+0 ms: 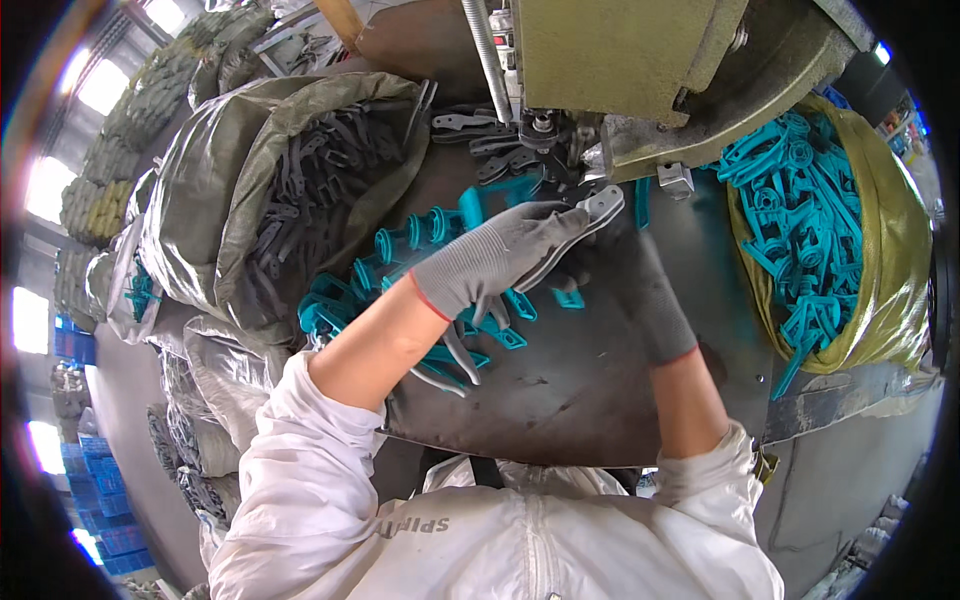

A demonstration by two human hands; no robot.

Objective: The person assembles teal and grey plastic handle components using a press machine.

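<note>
My left hand [510,245], in a grey knit glove, is closed around a long grey metal handle piece [603,204] with a rounded, holed end. That end points up and right, just below the tooling of a press [541,125]. Close beside it is my right hand [632,275], in a darker glove; its fingers are in shadow and partly hidden behind the grey piece, so I cannot tell their grip. Several teal parts [400,238] lie on the metal table under and left of my left forearm, with curved grey handles [460,355] among them.
An open woven sack of grey metal parts [325,155] stands at the left. At the right, a yellowish sack [893,265] holds teal parts [795,225]. The heavy press body [620,60] overhangs the far side. The table's front edge [520,460] runs close to my body.
</note>
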